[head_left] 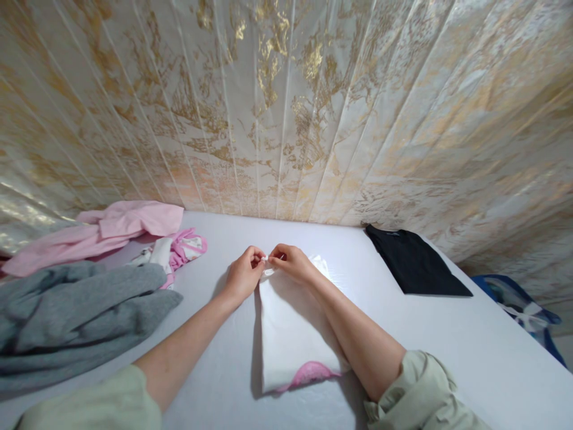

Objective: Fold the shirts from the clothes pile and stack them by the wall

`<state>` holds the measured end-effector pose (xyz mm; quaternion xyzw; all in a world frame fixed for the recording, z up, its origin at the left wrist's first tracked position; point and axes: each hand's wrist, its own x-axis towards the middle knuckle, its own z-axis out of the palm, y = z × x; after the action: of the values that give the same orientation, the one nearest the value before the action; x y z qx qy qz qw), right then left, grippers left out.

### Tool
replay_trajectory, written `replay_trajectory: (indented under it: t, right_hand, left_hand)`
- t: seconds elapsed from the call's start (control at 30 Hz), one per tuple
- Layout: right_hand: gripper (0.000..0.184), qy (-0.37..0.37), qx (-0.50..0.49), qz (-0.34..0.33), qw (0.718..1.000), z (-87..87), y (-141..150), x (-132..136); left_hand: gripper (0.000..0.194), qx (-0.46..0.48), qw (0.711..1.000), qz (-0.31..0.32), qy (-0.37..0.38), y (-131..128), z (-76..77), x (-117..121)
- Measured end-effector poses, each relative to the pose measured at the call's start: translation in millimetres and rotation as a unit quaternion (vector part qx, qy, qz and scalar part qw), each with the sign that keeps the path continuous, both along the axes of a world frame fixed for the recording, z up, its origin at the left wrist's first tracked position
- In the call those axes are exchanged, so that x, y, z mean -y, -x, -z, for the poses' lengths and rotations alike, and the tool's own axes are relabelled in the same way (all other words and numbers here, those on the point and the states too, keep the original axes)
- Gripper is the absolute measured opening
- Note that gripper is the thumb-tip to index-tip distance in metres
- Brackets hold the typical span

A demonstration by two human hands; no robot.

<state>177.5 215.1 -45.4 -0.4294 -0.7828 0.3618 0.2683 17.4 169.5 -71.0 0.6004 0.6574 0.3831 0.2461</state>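
A folded white garment [290,334] with a pink trim at its near end lies in the middle of the white table [447,346]. My left hand [244,276] and my right hand [289,261] meet at its far edge. Both pinch a small bit of the white fabric between thumb and fingers, almost touching each other. Both forearms reach in from below, and my right forearm lies across the garment.
A grey garment [76,316] is heaped at the left, with a pink one [102,230] and a pink-and-white piece [181,251] behind it. A folded black shirt [414,263] lies at the right near the marbled wall [286,107]. A blue bag [521,307] sits beyond the table's right edge.
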Motion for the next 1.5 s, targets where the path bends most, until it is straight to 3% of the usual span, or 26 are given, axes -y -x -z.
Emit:
replay_trajectory:
  t: [0.17,0.33,0.6,0.83,0.93,1.1,1.4,1.5]
  right_hand:
    - [0.011,-0.011,0.004,0.001,1.000,2.8,2,1]
    - [0.008,-0.036,0.016,0.026,0.999,1.8,5,4]
    - [0.009,-0.029,-0.007,0.001,1.000,3.0,4,1]
    - [0.005,-0.109,0.081,0.049,0.990,-1.6,8,8]
    - [0.015,-0.133,0.095,0.041,0.986,-2.1,8,9]
    - [0.016,-0.105,0.077,-0.015,0.991,-1.7,7,6]
    - [0.015,-0.085,0.011,0.012,0.996,5.0,8,5]
    - [0.016,-0.069,0.001,0.017,0.997,4.9,6,3]
  left_hand:
    - [0.028,0.014,0.999,0.019,-0.022,1,-2.5,2]
    - [0.017,-0.013,0.999,0.025,-0.014,3,-3.6,2]
    - [0.012,0.066,0.997,0.027,-0.025,1,-4.8,2]
    - [0.005,0.084,0.995,0.018,-0.060,-2,-2.3,-3]
    - [0.006,0.080,0.993,0.030,-0.082,-3,-4.1,-2]
    - [0.009,0.056,0.994,0.022,-0.096,-1,-5.2,-1]
    - [0.023,0.144,0.987,0.035,-0.057,2,-1.7,-7]
    - [0.017,0.155,0.986,0.027,-0.047,2,-2.5,-8]
